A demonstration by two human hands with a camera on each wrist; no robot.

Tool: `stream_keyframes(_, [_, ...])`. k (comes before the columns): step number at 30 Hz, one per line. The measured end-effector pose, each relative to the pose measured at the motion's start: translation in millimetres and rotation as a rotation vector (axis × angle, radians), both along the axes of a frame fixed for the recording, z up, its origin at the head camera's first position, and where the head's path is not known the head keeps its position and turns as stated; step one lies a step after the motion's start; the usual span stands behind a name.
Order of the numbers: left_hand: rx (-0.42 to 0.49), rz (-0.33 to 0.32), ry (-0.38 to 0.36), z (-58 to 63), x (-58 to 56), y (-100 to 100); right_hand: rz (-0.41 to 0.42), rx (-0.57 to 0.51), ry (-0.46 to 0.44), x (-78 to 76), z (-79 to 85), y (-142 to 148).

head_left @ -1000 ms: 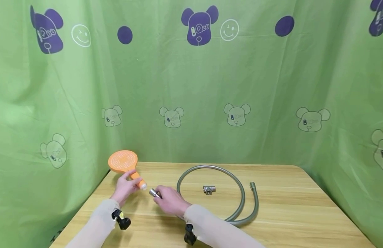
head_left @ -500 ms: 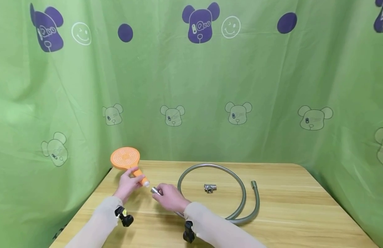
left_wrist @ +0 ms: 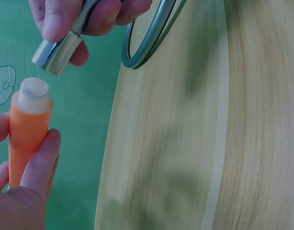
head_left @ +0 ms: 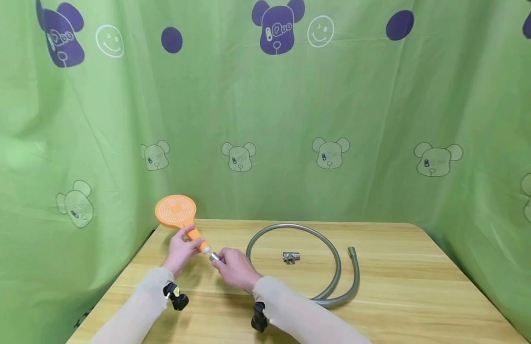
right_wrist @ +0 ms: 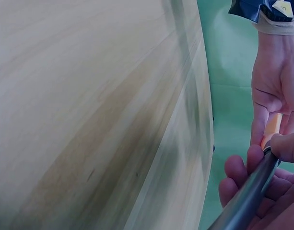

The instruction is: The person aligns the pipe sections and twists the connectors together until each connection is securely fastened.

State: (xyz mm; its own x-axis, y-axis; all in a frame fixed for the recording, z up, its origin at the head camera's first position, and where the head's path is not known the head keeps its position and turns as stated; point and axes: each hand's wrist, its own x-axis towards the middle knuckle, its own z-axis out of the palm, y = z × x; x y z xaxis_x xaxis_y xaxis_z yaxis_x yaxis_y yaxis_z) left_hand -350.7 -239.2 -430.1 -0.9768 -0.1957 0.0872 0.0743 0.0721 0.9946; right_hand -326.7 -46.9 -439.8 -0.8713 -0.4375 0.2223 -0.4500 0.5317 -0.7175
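My left hand [head_left: 181, 248] grips the handle of an orange shower head [head_left: 176, 210], its round face of small nozzles turned up. A pale threaded end [left_wrist: 34, 91] sticks out of the handle in the left wrist view. My right hand [head_left: 236, 268] pinches the chrome end fitting [left_wrist: 58, 51] of a grey shower hose [head_left: 334, 260]. A small gap separates the fitting, tilted over the thread, from the handle's end. The right wrist view shows the hose [right_wrist: 250, 194] running back through my right fingers [right_wrist: 236, 167].
A chrome tee connector [head_left: 291, 257] lies inside the hose's loop on the wooden table [head_left: 403, 286]. To its right is the hose's other end fitting [head_left: 351, 251]. Green patterned curtain [head_left: 282, 105] surrounds the table's back and sides.
Both hands have come closer together, bringing the shower head's threaded end and the hose fitting nearly into contact. The shower head has moved slightly right and up in view.
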Motion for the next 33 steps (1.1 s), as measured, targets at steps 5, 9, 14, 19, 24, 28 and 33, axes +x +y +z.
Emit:
stream_keyframes(5, [-0.002,0.012,0.011,-0.4,0.3,2.5,-0.020,-0.002,0.020,-0.1,1.6,0.4])
stream_keyframes(9, [-0.017,0.012,0.012,-0.2,1.5,2.7,-0.036,-0.011,0.033,-0.8,2.1,0.6])
stream_keyframes(14, [-0.032,0.017,0.015,0.8,3.3,2.8,-0.042,-0.019,0.042,-1.7,2.8,0.6])
stream_keyframes(19, [-0.045,0.021,0.026,1.7,3.5,3.8,-0.029,-0.017,0.050,-2.4,1.7,0.1])
stream_keyframes(24, [-0.037,0.013,0.039,2.7,2.4,5.8,-0.037,-0.021,0.053,-2.6,3.0,-0.9])
stream_keyframes(28, [-0.028,0.012,0.043,4.3,3.5,7.7,-0.047,-0.023,0.061,-2.7,4.1,-1.7])
stream_keyframes(33, [-0.031,0.004,0.044,5.5,6.2,9.8,-0.049,-0.026,0.064,-1.6,5.5,-1.9])
